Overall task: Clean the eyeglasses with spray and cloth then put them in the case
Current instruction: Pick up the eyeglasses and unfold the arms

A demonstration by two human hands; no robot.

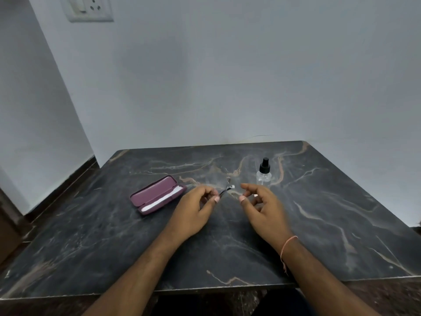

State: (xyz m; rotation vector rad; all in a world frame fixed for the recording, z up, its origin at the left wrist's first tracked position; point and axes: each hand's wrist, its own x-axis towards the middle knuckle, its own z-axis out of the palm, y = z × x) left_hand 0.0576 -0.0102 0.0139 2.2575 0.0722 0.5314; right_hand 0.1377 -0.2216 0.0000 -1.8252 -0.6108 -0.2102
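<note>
The eyeglasses (225, 189) are thin-framed and blurred, held just above the dark marble table (319, 224) at its middle. My left hand (196, 210) pinches one dark temple of them between thumb and fingers. My right hand (262, 206) hovers just to the right with its fingers curled and apart, and I cannot tell if it touches the frame. A maroon glasses case (157, 194) lies open to the left with a white cloth (164, 199) inside. A clear spray bottle (264, 173) with a black nozzle stands upright behind my right hand.
A grey wall rises right behind the table's far edge, with a switch and socket plate (87, 8) at upper left. The floor drops away along the table's left side.
</note>
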